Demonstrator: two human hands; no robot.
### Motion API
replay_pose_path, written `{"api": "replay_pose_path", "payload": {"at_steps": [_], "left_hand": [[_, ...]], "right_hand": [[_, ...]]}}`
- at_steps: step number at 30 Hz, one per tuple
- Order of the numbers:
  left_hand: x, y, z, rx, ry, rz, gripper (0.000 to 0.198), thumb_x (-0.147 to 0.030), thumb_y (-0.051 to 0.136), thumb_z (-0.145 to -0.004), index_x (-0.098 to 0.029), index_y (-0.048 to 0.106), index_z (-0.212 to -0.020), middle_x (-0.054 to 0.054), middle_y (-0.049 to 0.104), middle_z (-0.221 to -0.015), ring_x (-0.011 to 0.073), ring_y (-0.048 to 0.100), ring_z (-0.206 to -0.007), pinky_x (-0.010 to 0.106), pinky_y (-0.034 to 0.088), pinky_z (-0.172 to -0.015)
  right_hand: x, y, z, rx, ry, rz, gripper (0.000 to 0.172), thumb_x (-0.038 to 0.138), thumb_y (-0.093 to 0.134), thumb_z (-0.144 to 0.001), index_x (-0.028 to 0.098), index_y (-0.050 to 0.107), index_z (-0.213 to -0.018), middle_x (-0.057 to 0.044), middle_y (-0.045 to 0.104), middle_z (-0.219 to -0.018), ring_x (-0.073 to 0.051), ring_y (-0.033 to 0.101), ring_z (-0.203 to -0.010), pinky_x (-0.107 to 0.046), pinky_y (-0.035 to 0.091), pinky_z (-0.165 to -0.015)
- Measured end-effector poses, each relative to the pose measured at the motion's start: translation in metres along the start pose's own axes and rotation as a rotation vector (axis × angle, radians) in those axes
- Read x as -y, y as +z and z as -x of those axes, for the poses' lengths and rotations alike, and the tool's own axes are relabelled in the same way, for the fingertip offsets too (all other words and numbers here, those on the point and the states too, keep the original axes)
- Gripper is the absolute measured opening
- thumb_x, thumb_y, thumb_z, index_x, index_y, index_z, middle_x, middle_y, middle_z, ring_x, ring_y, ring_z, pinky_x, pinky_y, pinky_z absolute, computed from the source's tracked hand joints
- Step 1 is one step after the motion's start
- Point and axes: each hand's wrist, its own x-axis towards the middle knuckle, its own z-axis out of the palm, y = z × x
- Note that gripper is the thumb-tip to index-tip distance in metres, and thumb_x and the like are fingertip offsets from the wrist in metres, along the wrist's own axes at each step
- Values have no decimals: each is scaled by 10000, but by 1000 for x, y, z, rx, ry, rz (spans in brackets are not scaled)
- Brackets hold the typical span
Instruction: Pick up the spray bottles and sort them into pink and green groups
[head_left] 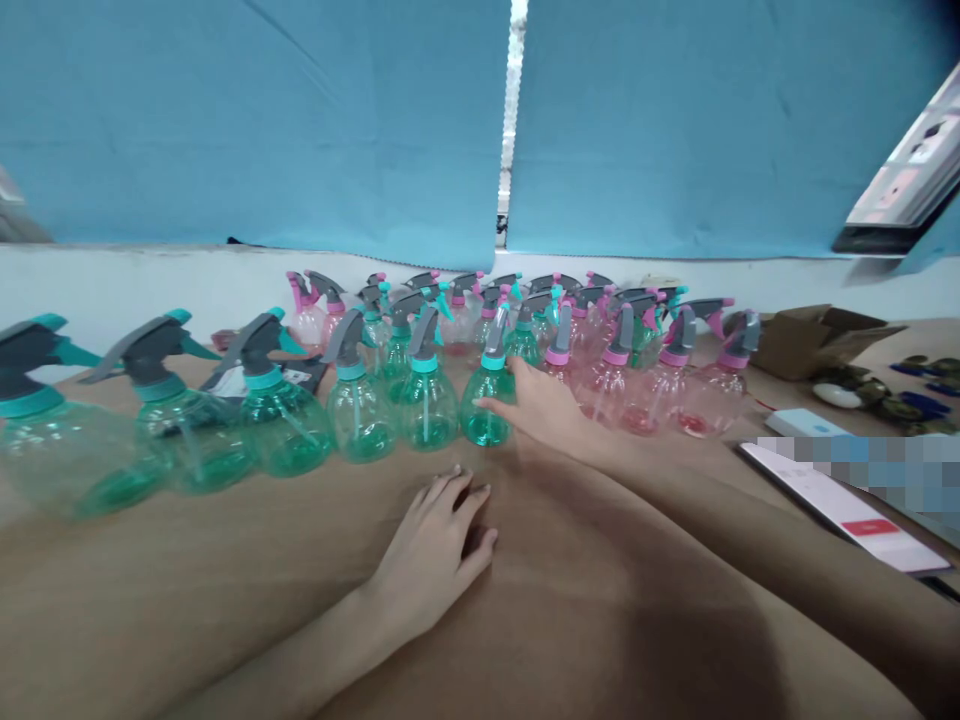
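A green spray bottle with a turquoise collar and grey trigger head stands upright at the middle of the front row. My right hand reaches in from the right and grips its body, thumb across the front and the other fingers mostly hidden behind. Palm down on the brown tabletop, my left hand lies open with loosely bent fingers, holding nothing. Left of the gripped bottle are several more green spray bottles. To its right, beyond my right hand, pink spray bottles carry on the row.
Behind the front row, more pink and green spray bottles crowd toward the white wall. At the right are an open cardboard box, a phone-like slab with a lit screen and small dark objects. Blue curtains hang above.
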Motion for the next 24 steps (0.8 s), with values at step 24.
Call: {"api": "replay_pose_path", "payload": {"at_steps": [24], "left_hand": [[2,-2,-3,-3,-20,25,400,-344,427,-925,-147,545,-1252,141,519,-1346,297,439,-1272,493,397,-1025]], "right_hand": [[-65,-21,22,-212,160,-147,553,519,553,-819,140,478,-1216,-158,624,-1189,-338,592,-1068,-439,465,-803]]}}
